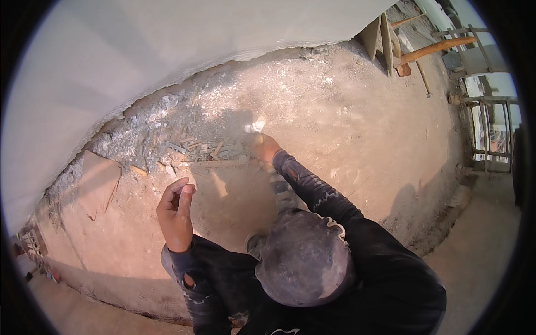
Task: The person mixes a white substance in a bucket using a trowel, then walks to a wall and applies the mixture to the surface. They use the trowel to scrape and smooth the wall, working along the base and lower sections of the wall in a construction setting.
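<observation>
I log the left hand [175, 218] raised with its fingers loosely bent; a gap shows between thumb and forefinger, and I see nothing held in it. The right hand [267, 148] is stretched forward with its fingers bent low, at the edge of a hazy patch. A white piece [257, 126] lies just beyond these fingers; haze blurs the contact, so I cannot tell whether they grip it or how far they are open. Left of the right fingers I note a heap of wood scraps [212, 152], with a long strip [215, 164] along its near side. Just beyond and left of the left fingertips lies a yellowish stick [138, 170]; farther left, a flat brown board [99, 183]. Grey rubble [139, 139] spreads beyond both hands, up to a pale wall [167, 44]. Well apart, beyond and right of the right fingers, I record a wooden handle [441, 50] beside upright boards [384, 44].
</observation>
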Demonstrator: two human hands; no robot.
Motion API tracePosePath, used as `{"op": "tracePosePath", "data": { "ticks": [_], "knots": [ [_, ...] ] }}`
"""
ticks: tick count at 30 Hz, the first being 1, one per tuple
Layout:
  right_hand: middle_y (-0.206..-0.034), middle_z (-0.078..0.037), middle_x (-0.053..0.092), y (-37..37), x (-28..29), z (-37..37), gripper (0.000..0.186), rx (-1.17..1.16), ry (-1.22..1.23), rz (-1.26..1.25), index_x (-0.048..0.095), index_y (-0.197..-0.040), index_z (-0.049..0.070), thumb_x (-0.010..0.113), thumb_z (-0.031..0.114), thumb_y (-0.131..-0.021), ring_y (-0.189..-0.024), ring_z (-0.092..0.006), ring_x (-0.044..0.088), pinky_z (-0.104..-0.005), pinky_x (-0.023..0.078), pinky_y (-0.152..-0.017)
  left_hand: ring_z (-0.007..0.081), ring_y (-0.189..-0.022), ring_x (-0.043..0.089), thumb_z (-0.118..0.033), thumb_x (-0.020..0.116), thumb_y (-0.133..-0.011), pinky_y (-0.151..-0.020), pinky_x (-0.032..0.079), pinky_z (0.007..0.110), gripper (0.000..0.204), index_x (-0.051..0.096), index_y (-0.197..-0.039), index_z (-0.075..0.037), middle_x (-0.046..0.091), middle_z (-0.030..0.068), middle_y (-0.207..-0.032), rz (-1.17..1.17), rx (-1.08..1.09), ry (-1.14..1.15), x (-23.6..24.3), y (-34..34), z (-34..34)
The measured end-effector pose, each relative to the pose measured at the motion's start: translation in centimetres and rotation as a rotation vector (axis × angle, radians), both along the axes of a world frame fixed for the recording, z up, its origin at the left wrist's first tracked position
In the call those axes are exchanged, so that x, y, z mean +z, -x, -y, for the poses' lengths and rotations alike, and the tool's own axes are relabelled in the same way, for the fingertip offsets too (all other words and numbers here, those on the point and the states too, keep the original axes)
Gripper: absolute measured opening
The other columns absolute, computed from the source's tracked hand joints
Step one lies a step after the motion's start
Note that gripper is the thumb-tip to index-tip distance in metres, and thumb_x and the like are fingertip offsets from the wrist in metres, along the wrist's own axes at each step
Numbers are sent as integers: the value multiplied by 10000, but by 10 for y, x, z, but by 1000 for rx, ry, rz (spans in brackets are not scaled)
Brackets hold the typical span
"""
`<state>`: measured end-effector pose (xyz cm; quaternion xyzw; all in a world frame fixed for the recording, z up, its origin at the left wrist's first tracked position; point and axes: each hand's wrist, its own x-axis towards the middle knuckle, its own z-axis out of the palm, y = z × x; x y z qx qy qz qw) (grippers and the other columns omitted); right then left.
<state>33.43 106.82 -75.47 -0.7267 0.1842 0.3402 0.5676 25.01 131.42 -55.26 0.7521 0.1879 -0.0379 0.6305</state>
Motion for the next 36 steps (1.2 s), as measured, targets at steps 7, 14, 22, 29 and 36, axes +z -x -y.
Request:
{"op": "tracePosePath", "data": {
  "ticks": [7,14,22,29,36],
  "knots": [
    [-863,-225,621,17,62,-16,475,166,185,39,481,-1082,-6,580,320,-751,-689,-329,637,-398,499,-695,135,-843,582,-126,573,-884,-787,443,246,244,574,-1046,56,621,86,-886,27,7,-24,3,5,-15],
    [-856,-231,625,-44,8,245,437,-233,989,155,435,-1055,-26,640,187,-732,-737,-335,649,-398,537,-623,151,-839,583,-111,551,-890,-794,444,259,252,564,-1062,72,616,97,-896,-13,110,-38,1,27,-36],
    [-868,-270,608,0,34,133,516,294,1038,230,401,-1152,-14,633,173,-731,-799,-374,630,-416,518,-696,149,-853,583,-111,561,-886,-796,442,250,265,561,-1071,79,620,93,-887,14,107,26,-1,1,-38],
    [-643,-150,577,59,30,92,261,-336,226,50,483,-921,-34,594,146,-769,-484,-198,590,-299,458,-393,155,-859,585,-125,564,-888,-803,441,258,251,572,-1058,59,624,96,-892,-3,131,-46,11,1,-38],
    [-825,-240,597,83,-4,-50,454,212,345,181,434,-1017,-44,614,265,-737,-782,-367,608,-429,488,-681,126,-846,572,-104,566,-881,-786,436,239,221,580,-1042,48,621,88,-889,-14,62,-86,17,7,-50]
  ]
}}
